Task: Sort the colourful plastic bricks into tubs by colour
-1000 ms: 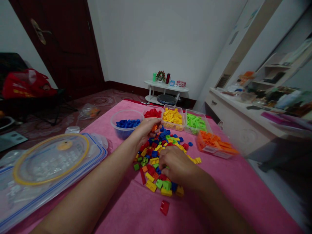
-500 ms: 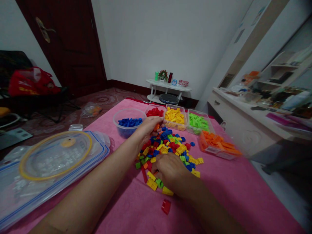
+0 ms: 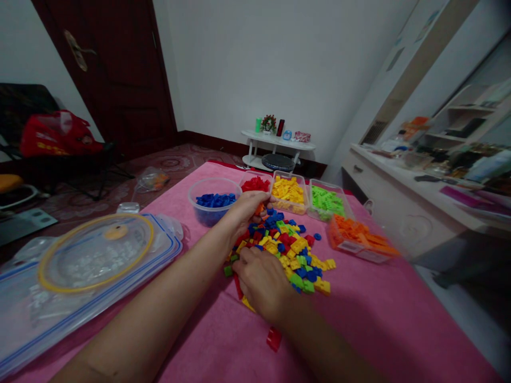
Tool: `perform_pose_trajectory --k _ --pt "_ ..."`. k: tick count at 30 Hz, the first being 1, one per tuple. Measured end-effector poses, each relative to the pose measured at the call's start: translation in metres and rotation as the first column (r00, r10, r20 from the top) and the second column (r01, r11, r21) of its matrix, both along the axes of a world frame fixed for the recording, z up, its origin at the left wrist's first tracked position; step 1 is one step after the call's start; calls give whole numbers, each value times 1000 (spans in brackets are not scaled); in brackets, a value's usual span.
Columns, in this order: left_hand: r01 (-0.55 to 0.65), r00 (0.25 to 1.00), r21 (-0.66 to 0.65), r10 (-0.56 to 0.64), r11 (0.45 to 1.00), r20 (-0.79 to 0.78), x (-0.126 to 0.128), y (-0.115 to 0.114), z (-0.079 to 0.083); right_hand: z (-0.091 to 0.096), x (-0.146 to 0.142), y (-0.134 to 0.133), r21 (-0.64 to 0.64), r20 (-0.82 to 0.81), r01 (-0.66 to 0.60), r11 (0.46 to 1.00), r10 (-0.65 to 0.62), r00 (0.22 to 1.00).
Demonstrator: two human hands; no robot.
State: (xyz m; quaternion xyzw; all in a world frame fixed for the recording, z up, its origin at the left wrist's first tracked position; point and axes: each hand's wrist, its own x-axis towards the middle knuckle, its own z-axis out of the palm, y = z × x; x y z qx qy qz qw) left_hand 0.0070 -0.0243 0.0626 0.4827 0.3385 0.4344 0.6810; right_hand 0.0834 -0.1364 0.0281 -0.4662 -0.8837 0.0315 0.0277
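A mixed pile of plastic building blocks (image 3: 298,246) in red, yellow, blue and green lies on the pink cloth (image 3: 359,308). My left hand (image 3: 246,210) is at the far left side of the pile, its fingers closed round orange building blocks (image 3: 260,208). Lower down, my right hand (image 3: 261,276) bends over the pile's near left edge. Its fingers are curled together among the blocks, and what they pinch, if anything, is hidden. A red block (image 3: 273,339) lies alone near my right wrist.
Behind the pile stand a round tub of blue blocks (image 3: 214,201) and boxes of red (image 3: 255,184), yellow (image 3: 288,190) and green blocks (image 3: 326,200). A box of orange blocks (image 3: 361,237) is at right. A yellow-rimmed lid (image 3: 151,234) rests on zip bags (image 3: 24,340) at left.
My right hand has moved left across the pile, uncovering green and blue blocks on its right and covering yellow ones in front. My left hand stays in place with the orange blocks.
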Motion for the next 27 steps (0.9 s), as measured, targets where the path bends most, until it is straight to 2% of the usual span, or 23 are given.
perform_pose_trajectory --k 7,18,27 --pt "-10 998 19 11 1000 -58 3 -3 -1 2 -10 -3 0 126 141 990 -140 982" --pt "0 994 27 3 1000 -114 4 -2 -5 -4 -10 -4 30 107 234 972 -236 966" --pt "-6 991 34 10 999 -130 5 -5 -4 3 0 -3 -14 84 151 988 -150 985"
